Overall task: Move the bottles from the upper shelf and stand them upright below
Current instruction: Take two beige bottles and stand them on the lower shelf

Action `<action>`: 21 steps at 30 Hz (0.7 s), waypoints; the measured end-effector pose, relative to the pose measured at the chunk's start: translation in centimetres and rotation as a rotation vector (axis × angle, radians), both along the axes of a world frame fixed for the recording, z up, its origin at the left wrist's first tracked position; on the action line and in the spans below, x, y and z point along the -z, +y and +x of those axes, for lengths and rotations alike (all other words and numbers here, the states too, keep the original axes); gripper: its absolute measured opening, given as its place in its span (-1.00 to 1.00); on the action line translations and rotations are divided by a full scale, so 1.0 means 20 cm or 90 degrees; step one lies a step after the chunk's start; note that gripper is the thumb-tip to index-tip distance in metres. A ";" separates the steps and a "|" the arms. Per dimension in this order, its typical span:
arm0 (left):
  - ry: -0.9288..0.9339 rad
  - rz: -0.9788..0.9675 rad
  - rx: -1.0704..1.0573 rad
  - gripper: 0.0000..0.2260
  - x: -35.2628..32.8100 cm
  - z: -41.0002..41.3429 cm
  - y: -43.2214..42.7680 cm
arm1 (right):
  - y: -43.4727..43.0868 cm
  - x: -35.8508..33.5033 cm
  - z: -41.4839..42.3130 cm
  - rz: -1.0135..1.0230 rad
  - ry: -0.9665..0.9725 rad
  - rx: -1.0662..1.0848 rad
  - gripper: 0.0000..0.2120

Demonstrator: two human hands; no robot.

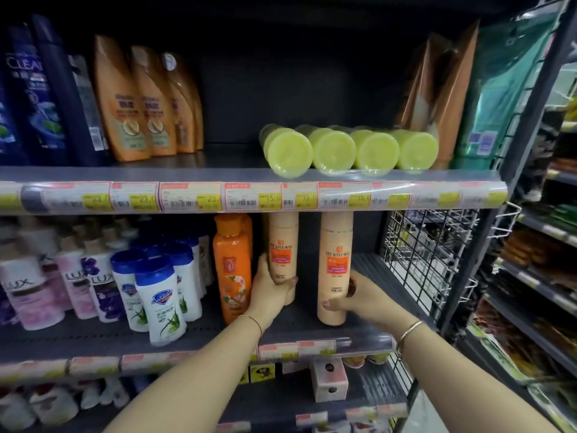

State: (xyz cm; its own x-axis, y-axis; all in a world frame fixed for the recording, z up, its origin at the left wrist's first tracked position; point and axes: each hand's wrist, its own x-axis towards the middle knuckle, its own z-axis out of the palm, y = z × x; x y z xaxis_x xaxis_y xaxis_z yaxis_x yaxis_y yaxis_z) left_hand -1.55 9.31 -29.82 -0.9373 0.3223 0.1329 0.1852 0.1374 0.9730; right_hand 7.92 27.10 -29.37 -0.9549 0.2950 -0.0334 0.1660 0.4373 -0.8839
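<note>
Your left hand (pixel 268 290) grips one peach bottle (pixel 283 245) and your right hand (pixel 359 300) another (pixel 335 267), both upright on the lower shelf (pixel 203 331); four green-capped bottles (pixel 349 150) lie above.

- I see the peach bottles (pixel 335 267) as smooth plastic, soft satin sheen, paper-look labels.
- Lime-green caps (pixel 288 152) on the upper shelf: glossy moulded plastic.
- Shelf boards (pixel 199 157): matt grey painted metal.
- Price rail (pixel 249 195): clear glossy plastic over paper tags.
- Side grid (pixel 427 254): thin coated wire.
- Orange bottle (pixel 232 270): shiny plastic.
- Bangle (pixel 409 331): polished metal.
</note>
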 end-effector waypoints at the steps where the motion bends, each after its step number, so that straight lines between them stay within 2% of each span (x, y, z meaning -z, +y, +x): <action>1: 0.002 -0.004 -0.009 -0.27 0.01 -0.01 0.01 | 0.00 0.00 -0.01 0.005 -0.001 -0.003 -0.48; 7: 0.008 0.003 -0.044 -0.32 0.01 -0.06 0.05 | 0.02 0.01 -0.04 -0.005 0.008 -0.019 -0.45; 14: -0.010 0.006 -0.084 -0.24 0.05 -0.07 0.06 | 0.00 0.05 -0.07 0.006 0.029 -0.011 -0.45; 19: -0.003 -0.079 -0.088 -0.20 0.07 0.06 0.03 | -0.03 0.08 -0.10 0.006 0.052 -0.003 -0.44; 21: 0.014 -0.095 -0.045 -0.20 0.09 0.16 0.00 | -0.05 0.08 -0.10 0.006 0.052 0.000 -0.40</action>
State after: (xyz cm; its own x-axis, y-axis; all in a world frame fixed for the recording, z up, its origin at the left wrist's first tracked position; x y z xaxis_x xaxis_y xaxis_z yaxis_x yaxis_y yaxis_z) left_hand 1.72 9.22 -31.58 -0.9556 0.2734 0.1096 0.1913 0.2931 0.9368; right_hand 5.83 26.07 -30.96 -0.9543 0.2952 0.0471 0.0940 0.4459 -0.8901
